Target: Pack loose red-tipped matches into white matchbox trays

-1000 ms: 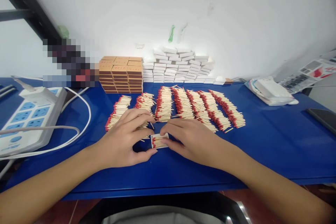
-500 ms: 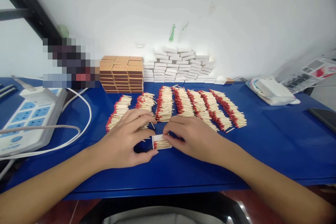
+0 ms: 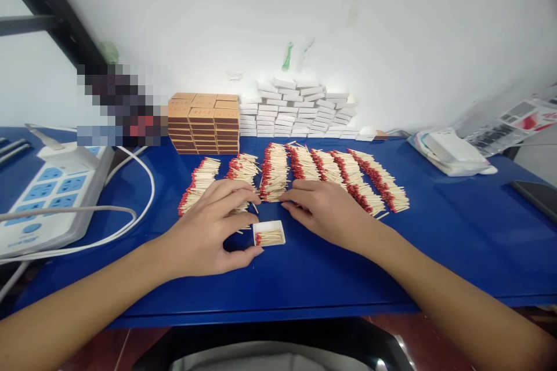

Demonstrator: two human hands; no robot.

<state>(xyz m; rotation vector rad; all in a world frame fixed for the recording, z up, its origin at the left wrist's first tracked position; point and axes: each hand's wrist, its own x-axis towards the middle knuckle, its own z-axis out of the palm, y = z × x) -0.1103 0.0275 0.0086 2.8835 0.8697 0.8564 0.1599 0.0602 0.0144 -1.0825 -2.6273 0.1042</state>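
A small white matchbox tray (image 3: pixel 270 233) with a few red-tipped matches in it lies on the blue table (image 3: pixel 456 243). My left hand (image 3: pixel 209 229) curls round its left end, with thumb and index finger against the tray. My right hand (image 3: pixel 326 211) is behind the tray. Its thumb and fingers are pinched at the near end of the rows of matches (image 3: pixel 331 177). Several such rows lie side by side across the table's middle.
Stacks of brown matchbox sleeves (image 3: pixel 203 123) and white trays (image 3: pixel 300 109) stand against the wall. A power strip (image 3: pixel 47 197) with white cables lies at the left. A plastic-wrapped packet (image 3: pixel 448 152) and a dark phone (image 3: pixel 537 194) are at the right.
My right hand has left the tray and moved back to the match rows. The tray now lies uncovered. My left hand has stayed at the tray's left end.
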